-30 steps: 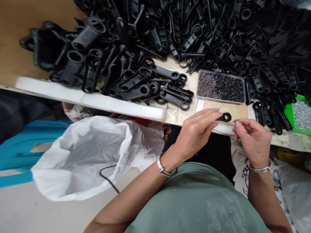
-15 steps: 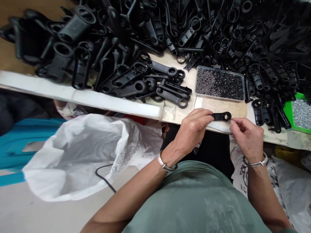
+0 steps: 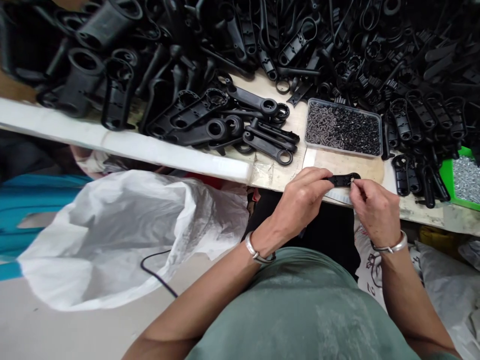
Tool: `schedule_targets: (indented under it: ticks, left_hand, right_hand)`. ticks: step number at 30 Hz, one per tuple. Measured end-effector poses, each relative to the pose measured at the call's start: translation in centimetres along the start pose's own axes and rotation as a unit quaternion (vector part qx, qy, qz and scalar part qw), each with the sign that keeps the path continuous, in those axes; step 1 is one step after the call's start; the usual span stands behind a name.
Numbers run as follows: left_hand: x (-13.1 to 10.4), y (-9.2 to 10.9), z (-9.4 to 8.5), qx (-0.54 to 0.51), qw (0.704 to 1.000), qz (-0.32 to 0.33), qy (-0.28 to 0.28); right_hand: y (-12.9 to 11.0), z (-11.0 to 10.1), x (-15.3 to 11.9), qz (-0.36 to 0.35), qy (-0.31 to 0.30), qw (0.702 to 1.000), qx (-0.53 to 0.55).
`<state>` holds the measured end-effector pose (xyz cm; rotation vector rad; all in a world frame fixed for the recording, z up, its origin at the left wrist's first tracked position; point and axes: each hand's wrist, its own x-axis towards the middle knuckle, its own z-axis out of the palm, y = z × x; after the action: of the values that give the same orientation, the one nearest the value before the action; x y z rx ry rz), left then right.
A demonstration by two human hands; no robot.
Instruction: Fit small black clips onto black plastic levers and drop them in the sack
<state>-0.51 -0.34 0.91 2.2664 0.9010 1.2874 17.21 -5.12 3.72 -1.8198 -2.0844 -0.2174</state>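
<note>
Between my hands, just over the bench edge, is a black plastic arm (image 3: pixel 340 180) with a ring-shaped end. My left hand (image 3: pixel 305 196) pinches its left end between thumb and fingers. At the ring end on the right, my right hand (image 3: pixel 376 207) has its thumb and fingertips pressed together over the opening; whatever they hold, if anything, is too small to make out. Beyond the arm stands a clear plastic box (image 3: pixel 344 149) of small brown and black pieces. Several similar black arms (image 3: pixel 268 146) lie on the bench to the left.
Black plastic parts (image 3: pixel 225 45) are heaped across the back of the bench. A green tray (image 3: pixel 446 176) of small silvery pieces sits at the right. White foam (image 3: pixel 180 159) lines the left front edge. Below hangs a white sack (image 3: pixel 112 240), open at the top.
My right hand has shifted left, and its fingertips now cover part of the ring end. My left hand keeps its hold on the black plastic arm. The view has moved slightly.
</note>
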Motion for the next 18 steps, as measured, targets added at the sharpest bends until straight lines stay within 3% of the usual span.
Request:
schedule_targets:
  ticks: [7,10,13,15,18]
  left_hand:
    - [-0.6,-0.2,0.4,-0.001,1.0,-0.013,0.005]
    - [-0.6,-0.4,0.6,-0.002,1.0,-0.002,0.006]
    - [-0.7,-0.6,0.7,0.005,1.0,0.016,-0.01]
    - [-0.7,-0.7,0.8,0.016,0.999,0.026,-0.031]
    - [-0.8,-0.9,0.9,0.02,0.998,0.032,-0.057]
  right_hand:
    - [-1.3,-1.0,0.9,-0.001,-0.095,0.992,-0.086]
    - [-0.5,-2.0,2.0,0.034,-0.165,0.986,0.009]
    - [0.5,-2.6,2.9,0.117,-0.231,0.956,0.137]
    - [0.8,-2.8,3.3,0.161,-0.248,0.94,0.171]
    - [0.4,-2.8,3.6,0.176,-0.247,0.94,0.157]
